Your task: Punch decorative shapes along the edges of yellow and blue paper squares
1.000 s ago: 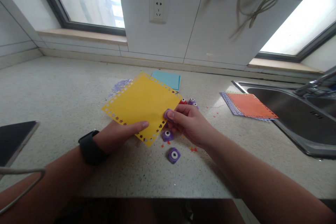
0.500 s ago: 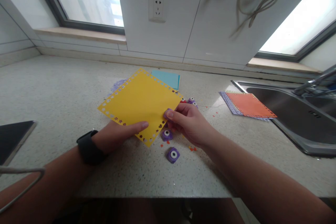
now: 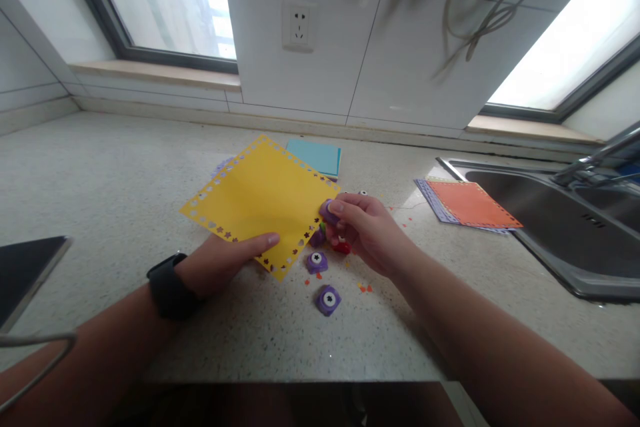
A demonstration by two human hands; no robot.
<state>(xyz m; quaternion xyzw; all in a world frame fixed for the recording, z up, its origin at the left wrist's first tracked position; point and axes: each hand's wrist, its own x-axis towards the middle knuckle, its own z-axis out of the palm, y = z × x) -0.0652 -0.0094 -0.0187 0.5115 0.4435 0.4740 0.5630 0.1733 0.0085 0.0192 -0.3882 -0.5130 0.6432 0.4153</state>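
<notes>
A yellow sheet of paper [image 3: 260,193] with small shapes cut along its edges is gripped by my left hand [image 3: 225,260], thumb on top, fingers hidden beneath. My right hand [image 3: 367,230] pinches a purple craft punch [image 3: 329,211] close to the sheet's right edge. Below the sheet's right side sit a purple punch with a white top [image 3: 317,262] and another purple punch [image 3: 329,299] nearer the counter's front. A red punch [image 3: 342,246] and a purple and green one [image 3: 317,235] show partly beside my right fingers.
Behind the yellow sheet lies a light blue paper stack [image 3: 320,156]. Orange paper [image 3: 470,202] rests on purple sheets [image 3: 436,203] beside the sink [image 3: 545,233]. A dark flat object [image 3: 30,273] is at the left. Orange scraps [image 3: 367,289] dot the counter [image 3: 225,347].
My right hand has drawn the purple punch slightly away from the yellow sheet's edge, uncovering more of it. The red and green punches now show below. The whole view has shifted a little.
</notes>
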